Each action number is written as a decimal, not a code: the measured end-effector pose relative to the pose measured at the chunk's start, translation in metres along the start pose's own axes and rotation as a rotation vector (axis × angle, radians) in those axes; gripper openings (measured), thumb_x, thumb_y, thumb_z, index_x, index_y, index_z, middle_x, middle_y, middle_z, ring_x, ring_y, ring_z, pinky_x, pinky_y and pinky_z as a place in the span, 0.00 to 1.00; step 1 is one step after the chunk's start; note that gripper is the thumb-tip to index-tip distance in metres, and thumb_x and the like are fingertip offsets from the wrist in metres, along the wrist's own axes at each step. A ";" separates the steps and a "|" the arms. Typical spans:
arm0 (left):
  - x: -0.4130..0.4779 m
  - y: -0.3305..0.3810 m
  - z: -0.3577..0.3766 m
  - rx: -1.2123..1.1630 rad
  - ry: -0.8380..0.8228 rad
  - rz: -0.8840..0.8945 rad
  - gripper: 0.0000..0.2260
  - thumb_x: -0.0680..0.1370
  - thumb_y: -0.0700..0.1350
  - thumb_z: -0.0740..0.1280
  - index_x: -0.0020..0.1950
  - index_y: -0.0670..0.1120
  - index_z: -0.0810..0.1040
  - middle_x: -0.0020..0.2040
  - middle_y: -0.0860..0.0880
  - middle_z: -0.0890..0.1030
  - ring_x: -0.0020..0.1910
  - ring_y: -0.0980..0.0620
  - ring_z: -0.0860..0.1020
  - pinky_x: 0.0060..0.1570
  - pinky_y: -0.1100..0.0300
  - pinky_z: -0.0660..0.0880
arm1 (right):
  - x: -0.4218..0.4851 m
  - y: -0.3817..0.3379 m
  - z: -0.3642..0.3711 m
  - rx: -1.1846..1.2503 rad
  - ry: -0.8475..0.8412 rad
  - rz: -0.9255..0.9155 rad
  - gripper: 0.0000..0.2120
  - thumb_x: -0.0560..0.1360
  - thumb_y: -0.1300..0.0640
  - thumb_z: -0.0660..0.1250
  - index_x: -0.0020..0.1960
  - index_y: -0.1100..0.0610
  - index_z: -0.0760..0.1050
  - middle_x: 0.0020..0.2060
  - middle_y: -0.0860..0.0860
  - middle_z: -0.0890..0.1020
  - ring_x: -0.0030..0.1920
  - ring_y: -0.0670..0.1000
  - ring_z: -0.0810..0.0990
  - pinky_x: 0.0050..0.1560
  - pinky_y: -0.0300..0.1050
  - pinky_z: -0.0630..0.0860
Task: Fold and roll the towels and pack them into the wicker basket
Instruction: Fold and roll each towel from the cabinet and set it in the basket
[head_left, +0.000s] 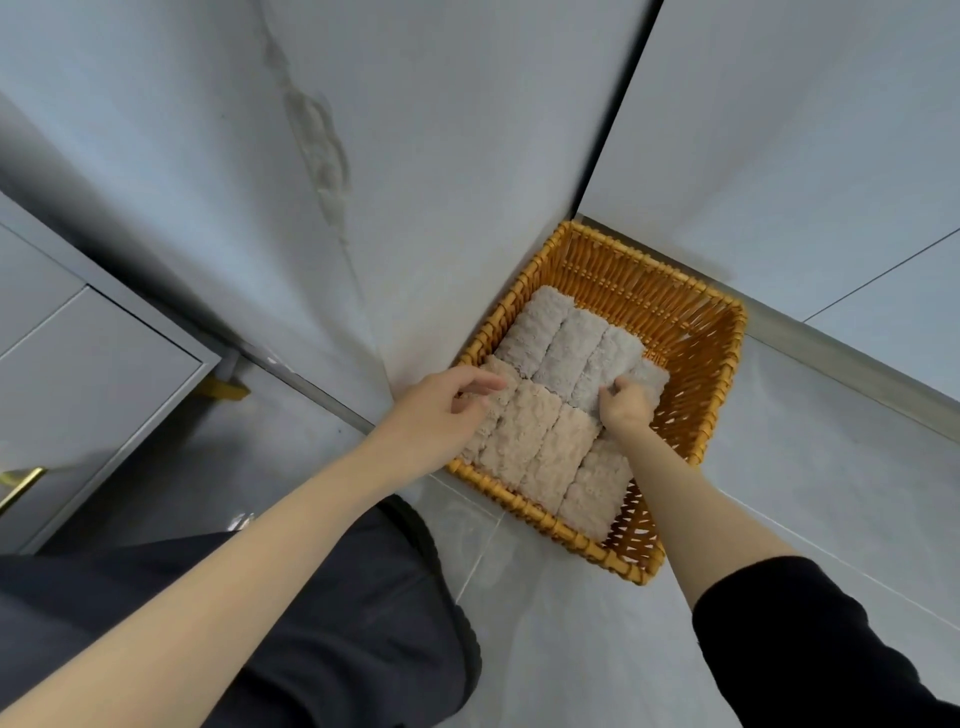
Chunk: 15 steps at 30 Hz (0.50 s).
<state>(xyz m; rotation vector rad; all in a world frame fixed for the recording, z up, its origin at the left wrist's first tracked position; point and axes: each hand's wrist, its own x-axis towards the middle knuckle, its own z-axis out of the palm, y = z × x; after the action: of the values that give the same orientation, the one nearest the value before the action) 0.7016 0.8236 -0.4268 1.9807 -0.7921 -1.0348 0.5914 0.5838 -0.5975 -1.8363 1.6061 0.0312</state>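
Apparently pinching grey roll (652, 375), basket (722, 364) 3 o'clock, with right hand (626, 410); resting loosely open left hand (441, 410) on beige rolls (524, 436). Soft, light: grab mid-roll.

The right hand (626, 408) curls over the fourth grey towel roll (653, 375) and covers most of it, with its fingertips buried in the pile. The left hand (441, 410) hides much of the leftmost beige towel roll (480, 441). The cabinet (78, 364) is cut off by the left edge.
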 end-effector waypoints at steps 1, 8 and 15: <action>-0.001 0.000 -0.001 -0.001 -0.003 0.001 0.10 0.81 0.45 0.59 0.58 0.59 0.73 0.60 0.60 0.75 0.57 0.61 0.73 0.44 0.75 0.66 | -0.001 -0.003 -0.003 -0.071 -0.003 -0.005 0.09 0.80 0.60 0.58 0.44 0.62 0.72 0.49 0.59 0.75 0.51 0.59 0.75 0.44 0.46 0.73; -0.014 0.011 -0.015 0.025 0.021 0.018 0.12 0.82 0.44 0.59 0.62 0.55 0.74 0.59 0.58 0.76 0.54 0.60 0.75 0.41 0.75 0.69 | -0.017 -0.024 -0.029 -0.300 -0.011 0.006 0.17 0.79 0.62 0.59 0.67 0.66 0.68 0.70 0.63 0.61 0.66 0.62 0.66 0.63 0.55 0.71; -0.037 0.032 -0.029 -0.018 0.043 0.049 0.10 0.82 0.43 0.59 0.60 0.55 0.75 0.58 0.56 0.78 0.58 0.57 0.75 0.49 0.72 0.68 | -0.089 -0.051 -0.055 0.122 0.115 -0.362 0.15 0.80 0.59 0.59 0.66 0.57 0.70 0.41 0.42 0.74 0.42 0.44 0.76 0.35 0.26 0.70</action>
<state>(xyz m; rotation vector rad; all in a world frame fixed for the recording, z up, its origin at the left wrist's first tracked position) 0.7032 0.8448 -0.3743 1.9525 -0.8016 -0.9643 0.5925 0.6329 -0.4922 -2.0334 1.2952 -0.3314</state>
